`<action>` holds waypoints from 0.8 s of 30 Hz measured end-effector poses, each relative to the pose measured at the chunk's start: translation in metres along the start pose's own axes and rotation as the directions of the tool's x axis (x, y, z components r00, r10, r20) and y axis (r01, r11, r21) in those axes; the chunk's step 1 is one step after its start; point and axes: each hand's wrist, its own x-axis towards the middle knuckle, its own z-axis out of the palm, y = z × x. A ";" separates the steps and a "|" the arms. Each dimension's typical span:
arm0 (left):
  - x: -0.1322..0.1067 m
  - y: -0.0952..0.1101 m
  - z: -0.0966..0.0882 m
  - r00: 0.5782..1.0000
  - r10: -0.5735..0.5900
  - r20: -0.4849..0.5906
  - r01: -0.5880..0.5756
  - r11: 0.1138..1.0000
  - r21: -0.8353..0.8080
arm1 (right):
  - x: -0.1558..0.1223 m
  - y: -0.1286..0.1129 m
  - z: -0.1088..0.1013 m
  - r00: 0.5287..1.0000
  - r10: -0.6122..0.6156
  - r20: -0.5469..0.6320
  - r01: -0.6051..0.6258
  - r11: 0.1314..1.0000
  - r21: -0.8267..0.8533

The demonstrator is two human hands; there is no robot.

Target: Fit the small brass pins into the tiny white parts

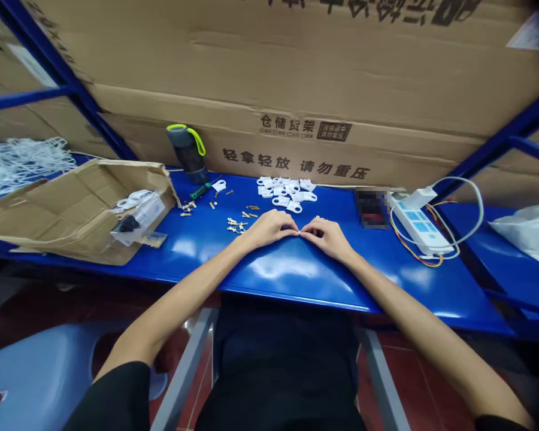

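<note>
The left hand (267, 230) and right hand (326, 236) rest on the blue surface (291, 269), fingers curled and nearly closed, their fingertips meeting to pinch a small white part (299, 231). Loose brass fasteners (237, 225) lie just beyond the left hand, and a heap of white plastic clips (285, 193) lies further back, near a green-handled screwdriver (201, 191) and a dark water bottle (187, 152). Farther out, an open cardboard box (81, 212) sits at left, holding white parts, and a wired white power strip (417, 224) lies at right.
</note>
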 end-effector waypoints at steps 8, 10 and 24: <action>-0.008 -0.002 -0.015 0.996 0.030 0.087 -0.028 0.999 -0.023 | 0.001 0.005 0.005 0.992 -0.112 0.061 0.116 0.991 -0.067; -0.010 -0.006 -0.026 0.997 0.015 0.070 -0.017 1.000 0.024 | 0.000 0.004 0.004 0.989 -0.124 0.080 0.130 0.988 -0.079; -0.035 -0.035 -0.057 0.995 -0.099 -0.009 0.097 0.947 0.307 | -0.001 -0.007 0.000 0.989 -0.137 0.059 0.143 0.983 -0.112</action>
